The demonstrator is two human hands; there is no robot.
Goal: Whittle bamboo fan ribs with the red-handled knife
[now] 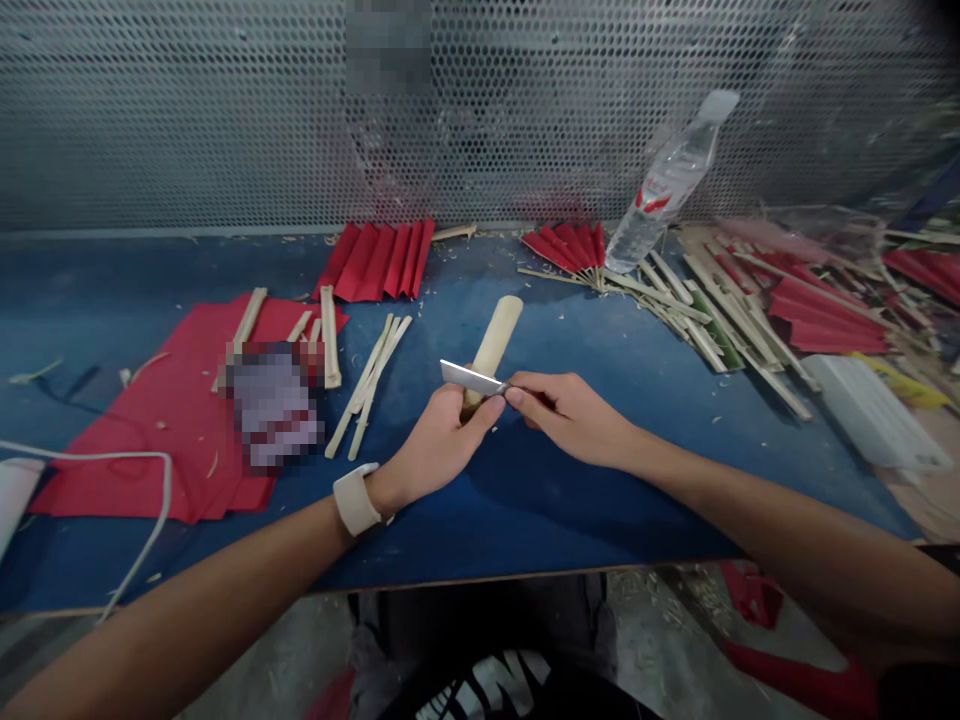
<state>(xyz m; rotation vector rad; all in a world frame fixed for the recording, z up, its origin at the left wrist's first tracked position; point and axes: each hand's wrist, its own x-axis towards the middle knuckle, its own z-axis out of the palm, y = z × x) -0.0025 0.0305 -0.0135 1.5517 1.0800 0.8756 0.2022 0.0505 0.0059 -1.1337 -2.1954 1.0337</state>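
Observation:
A pale bamboo piece (498, 336) slants away from me over the middle of the table. Its near end is in my left hand (439, 440), whose fingers are closed round it; a white watch band sits on that wrist. In my right hand (574, 415), thumb and fingers pinch the handle end of a small knife (471, 377). The shiny blade lies across the bamboo near the left fingers and points left. The tip of my left thumb is close to the blade's handle end. My right palm hides most of the handle.
Thin bamboo strips (369, 385) and red paper sheets (172, 400) lie left. Folded red fans (375, 262) stand at the back. A water bottle (667, 190) leans near a pile of bamboo sticks (735, 310). A white box (874, 410) is right; a cable (161, 490) left.

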